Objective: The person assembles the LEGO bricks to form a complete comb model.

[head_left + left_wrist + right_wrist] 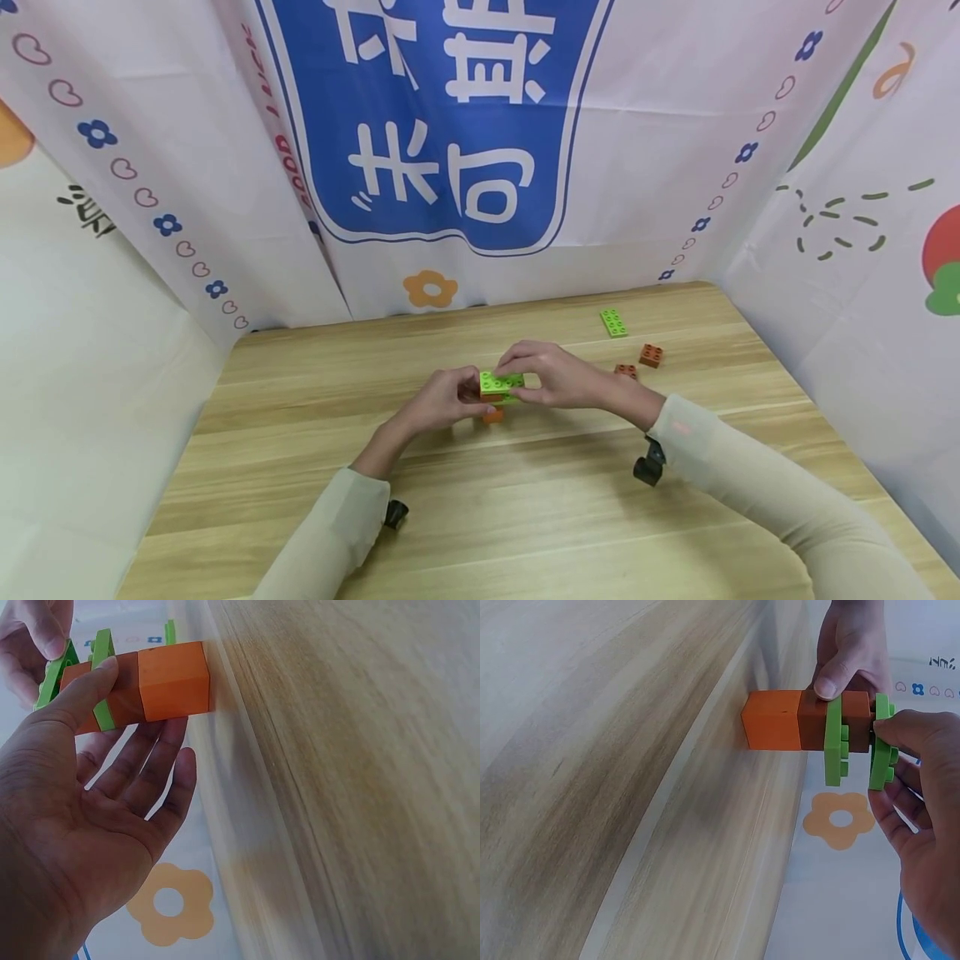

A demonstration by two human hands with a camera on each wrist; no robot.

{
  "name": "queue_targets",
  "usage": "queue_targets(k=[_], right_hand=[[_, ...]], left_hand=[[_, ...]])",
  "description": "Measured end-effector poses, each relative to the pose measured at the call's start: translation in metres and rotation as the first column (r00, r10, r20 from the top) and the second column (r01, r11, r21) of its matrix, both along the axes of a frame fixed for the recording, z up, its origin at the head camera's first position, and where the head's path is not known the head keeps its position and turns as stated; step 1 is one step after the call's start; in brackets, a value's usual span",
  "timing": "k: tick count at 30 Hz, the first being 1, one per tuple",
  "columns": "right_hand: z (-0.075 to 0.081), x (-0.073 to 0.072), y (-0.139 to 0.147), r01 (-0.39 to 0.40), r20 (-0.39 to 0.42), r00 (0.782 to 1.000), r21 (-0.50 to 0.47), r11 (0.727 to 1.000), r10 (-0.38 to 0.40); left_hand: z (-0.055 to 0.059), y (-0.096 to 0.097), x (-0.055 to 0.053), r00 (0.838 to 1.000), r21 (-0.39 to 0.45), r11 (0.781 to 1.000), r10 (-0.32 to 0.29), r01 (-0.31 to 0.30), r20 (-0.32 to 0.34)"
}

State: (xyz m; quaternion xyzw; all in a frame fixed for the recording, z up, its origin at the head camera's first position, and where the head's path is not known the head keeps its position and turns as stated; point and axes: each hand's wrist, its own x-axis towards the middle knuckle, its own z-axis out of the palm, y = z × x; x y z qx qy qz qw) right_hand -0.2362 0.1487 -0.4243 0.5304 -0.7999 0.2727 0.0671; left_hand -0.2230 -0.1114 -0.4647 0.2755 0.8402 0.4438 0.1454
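Note:
A toy brick tower stands on the table in front of me. Its base is an orange brick [772,720], topped by a brown brick [811,720], a thin green plate [832,761] and a second brown brick [856,712]. My left hand [442,400] grips the tower from the side, thumb across its near face and fingers behind. At the top, my right hand [551,375] pinches another green plate [880,769] between thumb and fingers. In the right wrist view this plate sits slightly tilted against the upper brown brick, and both plates overhang the bricks.
Right of the tower lie a loose green plate [613,322] and a brown brick [652,356]. Another brown brick [626,371] is partly hidden by my right forearm. A printed cloth [637,167] hangs along the back edge of the wooden table [525,517].

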Motion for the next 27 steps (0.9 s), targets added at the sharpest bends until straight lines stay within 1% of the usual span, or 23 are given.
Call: queue_targets(k=[9,17,20,27], right_hand=[[0.004,0.001,-0.004,0.006,0.04,0.999,0.027,1.0,-0.008],[0.004,0.0,-0.013,0.028,0.035,0.999,-0.02,0.999,-0.027],[0.005,0.0,-0.015,0.047,0.044,0.998,-0.022,0.999,-0.046],[0.006,0.0,-0.017,0.064,0.054,0.996,-0.004,0.998,-0.064]], left_hand=[[0.001,0.0,0.001,1.0,-0.003,1.0,0.002,-0.002,-0.008],[0.0,-0.001,0.001,1.0,-0.012,1.0,0.002,-0.002,-0.029],[0.0,-0.001,0.0,1.0,-0.022,1.0,0.003,-0.004,-0.028],[0.0,-0.002,0.001,1.0,-0.003,1.0,0.0,0.0,-0.01]])
